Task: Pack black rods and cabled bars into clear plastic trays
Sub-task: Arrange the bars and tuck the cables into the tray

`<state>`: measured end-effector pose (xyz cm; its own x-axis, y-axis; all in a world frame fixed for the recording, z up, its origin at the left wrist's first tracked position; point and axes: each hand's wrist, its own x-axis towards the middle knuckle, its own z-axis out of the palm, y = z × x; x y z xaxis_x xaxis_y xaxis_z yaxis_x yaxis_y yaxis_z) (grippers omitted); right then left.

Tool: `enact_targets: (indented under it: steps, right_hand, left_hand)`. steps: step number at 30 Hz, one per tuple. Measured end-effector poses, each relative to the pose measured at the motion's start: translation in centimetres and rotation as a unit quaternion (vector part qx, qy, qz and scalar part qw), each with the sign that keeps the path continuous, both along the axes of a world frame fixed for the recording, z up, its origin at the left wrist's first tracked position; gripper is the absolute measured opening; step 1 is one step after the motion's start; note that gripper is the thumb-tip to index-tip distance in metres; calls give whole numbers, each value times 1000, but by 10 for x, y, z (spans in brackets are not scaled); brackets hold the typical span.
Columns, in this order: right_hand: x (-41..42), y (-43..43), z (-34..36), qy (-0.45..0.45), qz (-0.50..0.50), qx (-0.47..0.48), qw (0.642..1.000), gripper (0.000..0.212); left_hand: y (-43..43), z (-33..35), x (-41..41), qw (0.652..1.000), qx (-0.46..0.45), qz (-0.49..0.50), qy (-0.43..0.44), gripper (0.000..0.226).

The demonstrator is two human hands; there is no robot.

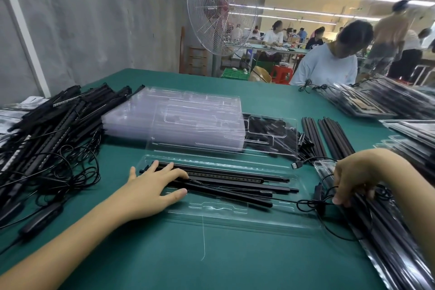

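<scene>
Under the left hand (155,186), a clear plastic tray (223,219) is lying flat on the green table (211,261). Several black rods (247,192) are resting lengthwise in it, running from that hand's fingers toward the right hand (353,179). A cabled bar (226,175) is sitting among them on the far side, its row of small dots facing up. The left hand is spreading open — fingers straight, pressing down on the left ends of the rods and the bar.

A thin black cable (310,202) is trailing out past the tray's right end to the right hand, which is curling its fingers down and pinching the cable's bundled loops. The two hands are working well apart, one at each end of the tray.

Beneath the right hand a packed tray (388,242) is lying slanted, full of dark rods. Just beyond that hand a USB plug (297,165) is lying beside two loose rod bundles (329,134). Beyond the left hand a stack of empty trays (179,113) is sitting, and a heap of cabled bars (47,129) is sprawling in tangled wires out past that hand's outer side.

Farther off, a person in a white shirt (327,68) is bending over the table's far edge — a wire-caged fan (221,7) is standing behind.
</scene>
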<state>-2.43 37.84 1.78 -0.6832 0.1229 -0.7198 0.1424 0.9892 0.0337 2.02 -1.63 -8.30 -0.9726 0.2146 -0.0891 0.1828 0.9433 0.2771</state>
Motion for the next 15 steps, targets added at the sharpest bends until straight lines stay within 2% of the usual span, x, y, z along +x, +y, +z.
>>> enact_targets:
  steps: [6,11,15]
  right_hand:
    - [1,-3,-2,41,-2,25,999,27]
    - [0,0,0,130,14,21,991,31]
    - [2,0,4,195,49,-5,979,26]
  left_hand:
    - [-6,-2,-1,1000,-11,-11,8,39]
    - [-1,-1,0,989,-56,-87,107,49]
    - [5,5,-1,988,-85,-102,84,56]
